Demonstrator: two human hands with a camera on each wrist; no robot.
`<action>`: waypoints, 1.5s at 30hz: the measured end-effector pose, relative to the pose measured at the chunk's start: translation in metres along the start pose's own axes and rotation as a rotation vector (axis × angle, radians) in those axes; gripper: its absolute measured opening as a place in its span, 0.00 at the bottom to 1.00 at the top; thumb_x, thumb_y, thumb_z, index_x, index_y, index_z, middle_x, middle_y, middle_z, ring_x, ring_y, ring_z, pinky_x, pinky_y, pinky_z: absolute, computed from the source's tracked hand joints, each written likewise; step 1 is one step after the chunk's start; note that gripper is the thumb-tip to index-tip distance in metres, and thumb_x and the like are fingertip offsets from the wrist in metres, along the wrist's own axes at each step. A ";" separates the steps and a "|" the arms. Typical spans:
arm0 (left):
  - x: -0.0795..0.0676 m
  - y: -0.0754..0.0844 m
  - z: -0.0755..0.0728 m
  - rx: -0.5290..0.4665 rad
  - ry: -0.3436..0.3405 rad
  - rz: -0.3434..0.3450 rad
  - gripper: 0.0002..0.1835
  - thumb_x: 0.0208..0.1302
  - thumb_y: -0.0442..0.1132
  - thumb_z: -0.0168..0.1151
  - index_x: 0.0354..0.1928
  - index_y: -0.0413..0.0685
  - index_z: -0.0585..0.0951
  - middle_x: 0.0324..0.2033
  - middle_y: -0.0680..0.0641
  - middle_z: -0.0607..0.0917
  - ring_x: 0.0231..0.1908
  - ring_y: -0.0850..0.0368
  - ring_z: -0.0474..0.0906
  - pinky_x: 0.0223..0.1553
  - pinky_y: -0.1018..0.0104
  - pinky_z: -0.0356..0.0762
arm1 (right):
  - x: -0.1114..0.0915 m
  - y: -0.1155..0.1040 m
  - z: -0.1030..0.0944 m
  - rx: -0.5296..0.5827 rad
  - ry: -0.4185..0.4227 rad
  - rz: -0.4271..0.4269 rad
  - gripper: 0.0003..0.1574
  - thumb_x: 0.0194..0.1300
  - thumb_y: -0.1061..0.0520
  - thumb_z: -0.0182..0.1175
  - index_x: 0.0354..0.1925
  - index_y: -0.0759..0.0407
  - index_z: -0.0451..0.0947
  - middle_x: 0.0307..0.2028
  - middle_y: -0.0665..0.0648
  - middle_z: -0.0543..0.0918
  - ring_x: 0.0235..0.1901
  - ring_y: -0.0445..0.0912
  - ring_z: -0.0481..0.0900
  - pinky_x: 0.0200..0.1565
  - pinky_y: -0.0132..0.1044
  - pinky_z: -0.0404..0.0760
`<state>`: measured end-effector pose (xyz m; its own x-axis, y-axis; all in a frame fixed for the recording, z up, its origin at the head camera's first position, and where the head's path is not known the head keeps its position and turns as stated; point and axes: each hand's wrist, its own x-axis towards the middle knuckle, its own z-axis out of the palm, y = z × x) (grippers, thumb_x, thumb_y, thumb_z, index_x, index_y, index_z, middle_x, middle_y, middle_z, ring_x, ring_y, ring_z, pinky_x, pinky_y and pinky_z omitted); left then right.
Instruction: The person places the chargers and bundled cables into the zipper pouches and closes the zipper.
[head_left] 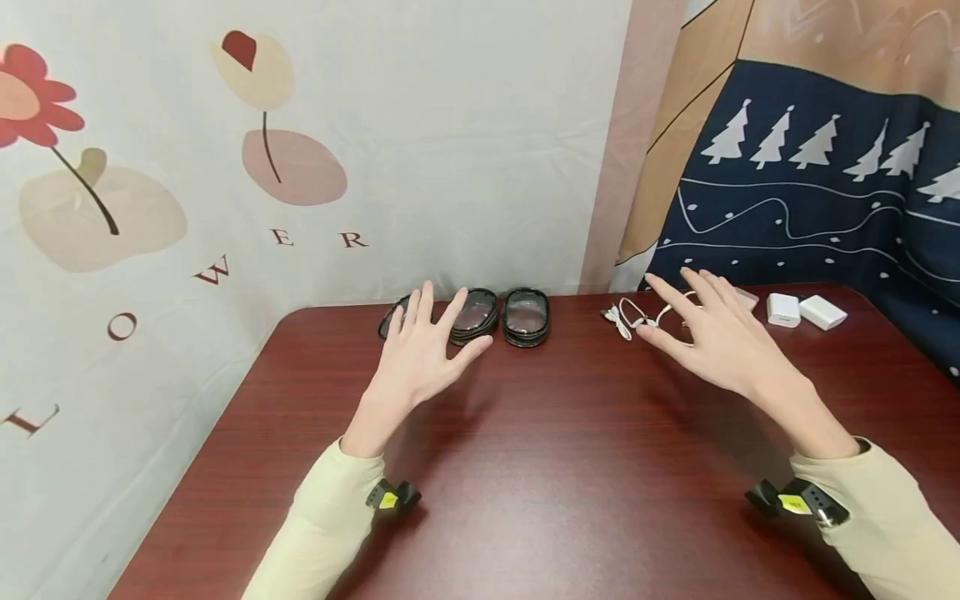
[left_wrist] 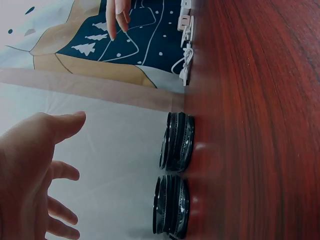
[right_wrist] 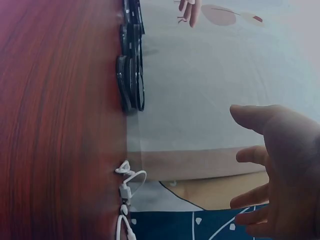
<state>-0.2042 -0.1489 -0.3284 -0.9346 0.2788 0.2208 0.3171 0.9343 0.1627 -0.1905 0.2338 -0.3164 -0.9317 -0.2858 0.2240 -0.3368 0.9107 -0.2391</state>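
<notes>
My left hand hovers over the table with fingers spread, holding nothing. Behind it stand black zippered cases with clear tops; one case shows fully, a second case is partly covered by the fingers, and a third case mostly so. In the left wrist view two cases line the table's far edge. My right hand is also raised, fingers spread and grasping nothing. It hides part of the white cables behind it. White charger blocks sit just to its right.
The dark red wooden table runs up to a pale printed curtain at the back. A navy cloth with white trees hangs at the back right. A pinkish block lies partly behind the right hand.
</notes>
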 end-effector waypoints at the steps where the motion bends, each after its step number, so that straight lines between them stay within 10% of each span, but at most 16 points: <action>1: 0.001 0.001 0.000 -0.002 -0.001 0.002 0.44 0.69 0.74 0.44 0.80 0.61 0.56 0.77 0.32 0.49 0.76 0.35 0.46 0.73 0.39 0.43 | 0.001 -0.001 0.001 -0.004 0.005 -0.007 0.48 0.71 0.29 0.51 0.79 0.49 0.55 0.74 0.75 0.54 0.73 0.71 0.47 0.69 0.70 0.48; 45: 0.029 0.028 0.022 -0.087 -0.003 0.051 0.40 0.72 0.67 0.49 0.77 0.54 0.62 0.71 0.33 0.64 0.69 0.36 0.64 0.67 0.41 0.61 | 0.026 0.003 0.032 0.003 0.039 -0.114 0.37 0.68 0.46 0.64 0.69 0.59 0.70 0.59 0.73 0.75 0.59 0.69 0.73 0.57 0.68 0.72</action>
<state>-0.2257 -0.1102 -0.3391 -0.9175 0.3261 0.2278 0.3767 0.8961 0.2346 -0.2203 0.2200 -0.3414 -0.8814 -0.3759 0.2861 -0.4410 0.8719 -0.2130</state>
